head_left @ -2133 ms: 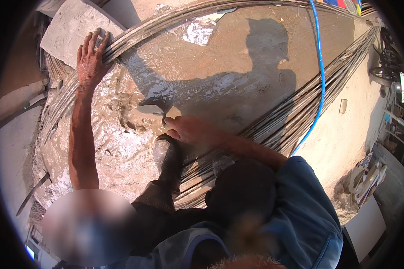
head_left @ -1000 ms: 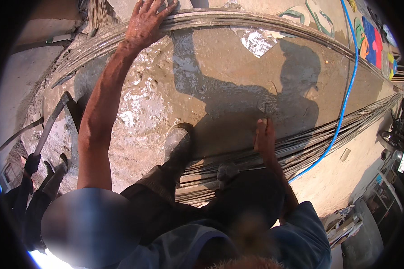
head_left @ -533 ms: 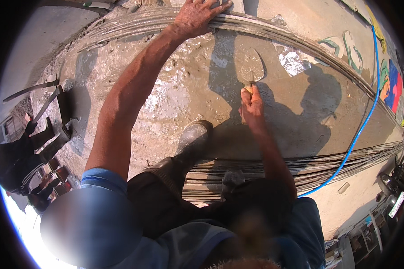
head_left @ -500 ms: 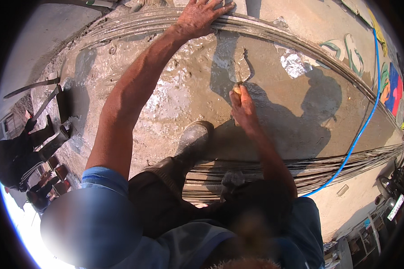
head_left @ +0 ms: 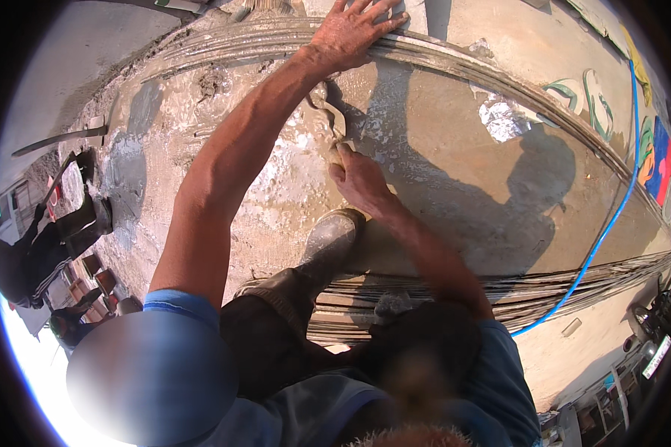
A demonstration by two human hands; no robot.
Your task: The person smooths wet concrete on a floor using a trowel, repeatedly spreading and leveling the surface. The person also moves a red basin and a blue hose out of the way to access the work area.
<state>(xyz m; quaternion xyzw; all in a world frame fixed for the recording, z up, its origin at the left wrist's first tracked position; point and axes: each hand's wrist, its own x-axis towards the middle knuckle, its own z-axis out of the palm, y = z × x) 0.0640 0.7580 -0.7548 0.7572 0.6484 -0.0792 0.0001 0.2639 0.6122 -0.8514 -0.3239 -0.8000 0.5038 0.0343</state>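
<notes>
While one right hand clenched one trowel by its handle, blade at the wet mortar, one left hand, fingers spread, lay on the upper rod bundle. Also visible: one lower rod bundle, one blue hose.

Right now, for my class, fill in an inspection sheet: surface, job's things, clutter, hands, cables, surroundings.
Surface: wet grey-brown mortar, glossy and lumpy in places.
Job's things: tan-handled metal trowel, smeared; bundle of long, thin grey rods.
Clutter: crumpled silver foil sheet; white-and-green flip-flops.
Hands: left hand spread on the rods; right hand closed round the trowel.
Cables: bright blue hose or cable at right; cannot tell which.
Surroundings: dark-clothed co-worker at far left.
</notes>
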